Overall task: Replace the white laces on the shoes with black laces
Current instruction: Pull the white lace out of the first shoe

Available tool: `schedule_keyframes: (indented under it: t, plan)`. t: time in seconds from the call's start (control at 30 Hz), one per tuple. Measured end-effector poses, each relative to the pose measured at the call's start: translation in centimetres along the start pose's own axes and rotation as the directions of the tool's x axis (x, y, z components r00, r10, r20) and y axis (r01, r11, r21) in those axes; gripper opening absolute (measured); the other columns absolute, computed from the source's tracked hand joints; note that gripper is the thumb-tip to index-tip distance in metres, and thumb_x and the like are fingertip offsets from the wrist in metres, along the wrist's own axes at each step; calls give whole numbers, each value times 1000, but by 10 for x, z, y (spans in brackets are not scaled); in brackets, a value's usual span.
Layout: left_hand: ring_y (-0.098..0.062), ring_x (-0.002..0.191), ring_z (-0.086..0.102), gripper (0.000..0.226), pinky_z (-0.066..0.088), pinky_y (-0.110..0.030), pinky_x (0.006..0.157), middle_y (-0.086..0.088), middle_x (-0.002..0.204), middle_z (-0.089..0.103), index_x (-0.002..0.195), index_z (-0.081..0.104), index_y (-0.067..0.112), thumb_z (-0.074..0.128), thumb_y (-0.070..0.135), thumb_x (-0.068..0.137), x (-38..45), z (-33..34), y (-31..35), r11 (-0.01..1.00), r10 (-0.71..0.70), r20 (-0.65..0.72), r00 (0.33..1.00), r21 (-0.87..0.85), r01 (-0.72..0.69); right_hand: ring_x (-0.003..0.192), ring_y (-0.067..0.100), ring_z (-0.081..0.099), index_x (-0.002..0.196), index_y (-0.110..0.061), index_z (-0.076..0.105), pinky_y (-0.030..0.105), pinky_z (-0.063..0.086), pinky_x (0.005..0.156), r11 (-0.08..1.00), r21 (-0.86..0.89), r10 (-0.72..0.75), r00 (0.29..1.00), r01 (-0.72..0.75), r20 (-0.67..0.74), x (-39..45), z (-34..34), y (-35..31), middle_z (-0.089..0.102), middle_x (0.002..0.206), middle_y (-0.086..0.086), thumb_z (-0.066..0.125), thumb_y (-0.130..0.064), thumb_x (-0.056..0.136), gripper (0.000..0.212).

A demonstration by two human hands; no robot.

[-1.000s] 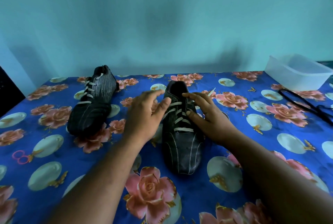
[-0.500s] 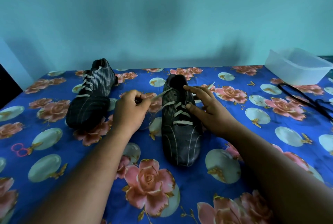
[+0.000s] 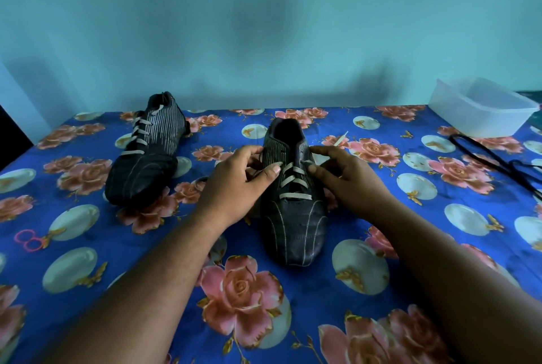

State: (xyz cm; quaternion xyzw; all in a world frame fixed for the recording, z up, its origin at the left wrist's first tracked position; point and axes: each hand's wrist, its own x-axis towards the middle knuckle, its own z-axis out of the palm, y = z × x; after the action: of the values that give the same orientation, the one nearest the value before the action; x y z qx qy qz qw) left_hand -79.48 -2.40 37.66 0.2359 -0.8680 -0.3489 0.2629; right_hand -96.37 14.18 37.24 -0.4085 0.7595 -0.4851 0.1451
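Left hand sits on the left side of the near shoe, its thumb lying across the upper lace crossing and its fingers curled at the shoe's left edge; it looks to be pinching the white lace there, though the contact itself is partly hidden. Right hand mirrors it on the right side, thumb and forefinger closed on the lace at the upper right eyelet.

That shoe stands in the middle of the tabletop, toe towards the person. By the look of it, the task is at an early stage. The top eyelets of the near shoe appear already free, and a loose white lace end lies just beyond the right hand, while several crossings lower down are still threaded. The far shoe, off to the left, is laced in white all the way up and untouched. The black laces lie loose at the right edge, near a clear plastic container, and none has gone into a shoe yet. So what is left is the rest of this unlacing, the second shoe, and both relacings.

No brand, label or writing can be read anywhere; the shoes show only pale stripes.
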Motion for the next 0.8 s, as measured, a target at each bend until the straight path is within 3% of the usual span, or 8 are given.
schedule_keyframes:
  t: [0.2, 0.33, 0.4, 0.5, 0.57, 0.63, 0.7, 0.8]
  plan:
    - [-13, 105, 64, 50, 53, -32, 86, 7, 118, 69, 134, 58, 26, 59, 57, 95, 2, 4, 0, 997, -54, -26, 998, 59, 55, 57, 12, 66, 113, -31, 71, 27, 47, 54, 992, -120, -51, 984, 30, -171, 8, 3, 0, 72, 73, -5, 63, -38, 99, 17]
    - [-13, 108, 65, 61, 53, -34, 89, 8, 111, 72, 114, 71, 20, 48, 71, 89, 5, -7, -2, 991, -132, 36, 991, 6, 132, 44, 19, 52, 90, -13, 72, 25, 42, 48, 999, 38, 9, 985, -2, -171, 9, -7, -1, 63, 58, -2, 66, -29, 99, 19]
    - [-22, 110, 66, 68, 51, -35, 86, 2, 101, 74, 105, 75, 16, 42, 74, 89, 6, -15, -5, 984, -147, 15, 989, 99, 145, 47, 14, 41, 84, -12, 70, 23, 37, 47, 998, 57, 33, 982, -23, -184, 8, -17, -2, 51, 54, -4, 68, -35, 96, 27]
    - [-31, 113, 63, 58, 51, -42, 89, -8, 123, 68, 112, 71, 17, 48, 68, 95, 9, -25, -12, 930, -138, -117, 983, 327, 169, 44, 7, 39, 78, -20, 68, 20, 30, 44, 999, -27, 36, 958, -46, -284, 7, -33, -1, 49, 51, -11, 66, -48, 94, 33]
    - [-29, 114, 61, 43, 49, -43, 90, -4, 127, 65, 118, 69, 24, 56, 58, 95, 9, -26, -18, 877, -75, -165, 983, 458, 144, 63, 11, 56, 86, -26, 69, 26, 36, 54, 974, -222, -32, 929, -55, -369, 7, -39, 2, 61, 67, -8, 67, -52, 91, 27]
    - [-29, 120, 54, 43, 41, -46, 94, -3, 129, 59, 129, 64, 26, 60, 50, 94, 10, -20, -20, 835, 24, -168, 986, 546, 72, 106, 22, 55, 109, -32, 70, 34, 42, 83, 888, -450, -103, 915, -92, -390, 6, -36, 3, 65, 107, -2, 69, -49, 90, 26]
    - [-27, 125, 52, 55, 41, -49, 101, -1, 135, 55, 136, 59, 25, 54, 59, 94, 9, -14, -16, 893, 129, -128, 983, 447, -59, 124, 24, 44, 119, -32, 69, 44, 36, 102, 854, -521, -217, 905, -6, -367, 3, -26, 0, 60, 125, -1, 69, -44, 90, 32]
    - [-20, 138, 46, 78, 40, -53, 112, 1, 152, 47, 148, 47, 28, 40, 79, 89, 6, -5, -6, 971, 188, -2, 982, 153, -186, 103, 15, 53, 100, -25, 76, 34, 41, 90, 839, -459, -448, 850, 292, -278, -2, -13, -13, 69, 102, -4, 64, -49, 90, 29]
